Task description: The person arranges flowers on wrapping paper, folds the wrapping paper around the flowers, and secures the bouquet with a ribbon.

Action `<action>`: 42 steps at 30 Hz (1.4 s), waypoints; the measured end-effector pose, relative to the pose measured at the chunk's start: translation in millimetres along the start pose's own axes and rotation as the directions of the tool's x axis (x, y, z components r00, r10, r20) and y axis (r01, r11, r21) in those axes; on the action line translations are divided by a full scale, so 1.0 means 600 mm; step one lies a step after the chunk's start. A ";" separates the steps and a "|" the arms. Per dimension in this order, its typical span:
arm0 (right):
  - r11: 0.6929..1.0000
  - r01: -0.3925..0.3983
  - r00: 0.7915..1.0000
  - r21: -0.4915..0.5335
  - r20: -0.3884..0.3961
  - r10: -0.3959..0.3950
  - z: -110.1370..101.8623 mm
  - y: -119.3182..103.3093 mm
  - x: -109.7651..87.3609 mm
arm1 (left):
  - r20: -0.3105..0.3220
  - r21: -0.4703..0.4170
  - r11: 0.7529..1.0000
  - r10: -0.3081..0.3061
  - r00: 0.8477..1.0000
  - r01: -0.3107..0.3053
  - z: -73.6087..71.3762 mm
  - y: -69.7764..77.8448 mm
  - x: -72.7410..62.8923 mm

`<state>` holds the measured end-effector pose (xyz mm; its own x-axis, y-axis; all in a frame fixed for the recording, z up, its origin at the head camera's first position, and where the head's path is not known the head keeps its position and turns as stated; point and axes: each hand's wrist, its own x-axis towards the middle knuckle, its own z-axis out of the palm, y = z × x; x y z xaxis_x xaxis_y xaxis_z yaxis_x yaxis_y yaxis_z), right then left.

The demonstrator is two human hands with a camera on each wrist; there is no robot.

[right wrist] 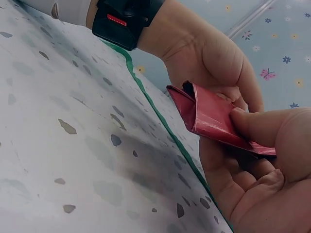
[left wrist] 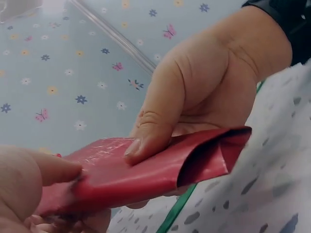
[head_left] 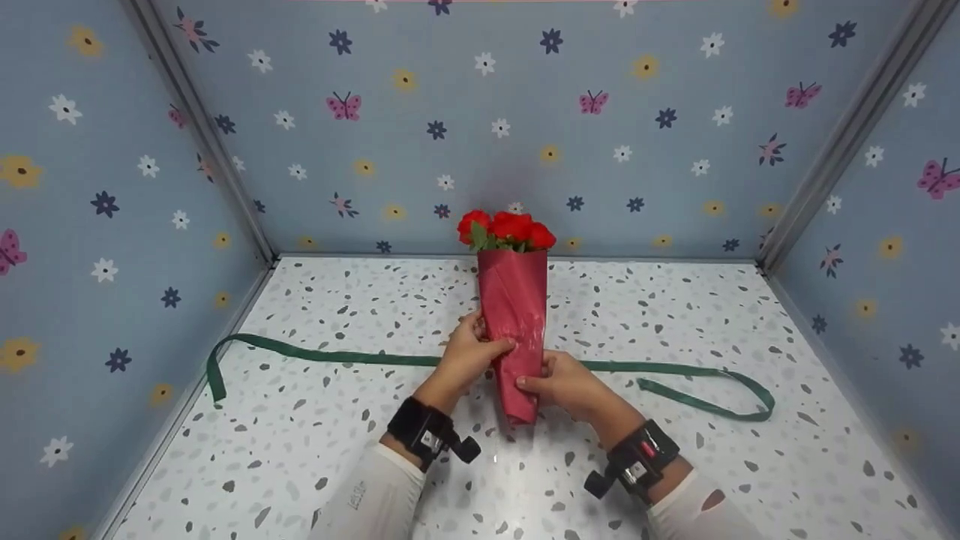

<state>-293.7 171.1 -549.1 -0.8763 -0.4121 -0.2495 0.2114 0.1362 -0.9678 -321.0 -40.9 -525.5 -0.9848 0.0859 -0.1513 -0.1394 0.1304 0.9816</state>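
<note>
A bouquet of red roses point(head_left: 512, 226) with green leaves is wrapped in glossy red paper point(head_left: 514, 296). It stands out over the table, blossoms pointing away from me. My left hand point(head_left: 465, 354) grips the wrap at its left side about midway, thumb across the front. Lower down, my right hand point(head_left: 568, 384) holds the right side near the narrow end, thumb on the paper. The left wrist view shows the folded, open lower end of the wrap point(left wrist: 209, 155) beside the right thumb. In the right wrist view, fingers of the right hand point(right wrist: 286, 160) curl beneath the paper.
A long green ribbon point(head_left: 352, 357) lies across the speckled white table point(head_left: 337, 300), passing behind the hands and bouquet. Its right end loops back; its left end bends toward me. Blue panels with flowers and butterflies point(head_left: 495, 90) enclose the back and both sides.
</note>
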 end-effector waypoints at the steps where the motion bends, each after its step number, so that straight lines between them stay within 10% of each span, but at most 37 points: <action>1: 1.000 -0.003 1.000 -0.004 -0.003 0.003 -0.001 0.003 0.001 | -0.001 0.028 1.000 -0.002 1.000 0.002 0.000 -0.003 0.001; 12: 0.981 -0.038 0.980 -0.192 -0.199 -0.002 0.012 0.019 0.011 | -0.015 0.328 0.943 0.056 0.998 -0.048 0.002 -0.023 0.001; 19: 0.879 -0.102 0.924 -0.466 -0.372 -0.090 0.025 0.013 0.011 | -0.011 0.468 0.879 0.111 0.994 -0.093 0.004 -0.024 -0.003; 23: 0.849 -0.152 0.928 -0.507 -0.368 -0.054 0.016 0.009 0.010 | -0.013 0.584 0.805 0.139 0.990 -0.105 -0.003 -0.021 -0.005; 28: 0.808 -0.255 0.922 -0.532 -0.386 0.037 -0.035 -0.002 0.003 | -0.061 0.724 0.690 0.075 0.995 -0.008 -0.031 -0.018 -0.001; 34: 0.677 -0.368 0.891 -0.637 -0.451 0.059 -0.133 -0.003 -0.018 | -0.135 0.834 0.542 0.012 0.991 0.107 -0.094 -0.021 0.000; 38: 0.623 -0.395 0.882 -0.676 -0.468 0.052 -0.175 0.001 -0.029 | -0.176 0.841 0.508 -0.069 0.982 0.187 -0.142 -0.027 0.003; 42: 0.632 -0.396 0.885 -0.666 -0.459 0.071 -0.185 -0.002 -0.029 | -0.226 0.825 0.501 -0.131 0.965 0.261 -0.182 -0.034 0.007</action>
<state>-326.6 278.5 -540.1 -0.9598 0.0585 -0.2745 0.1925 0.8492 -0.4918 -333.6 -151.1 -533.6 -0.9558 -0.1571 -0.2485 -0.2411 0.9026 0.3567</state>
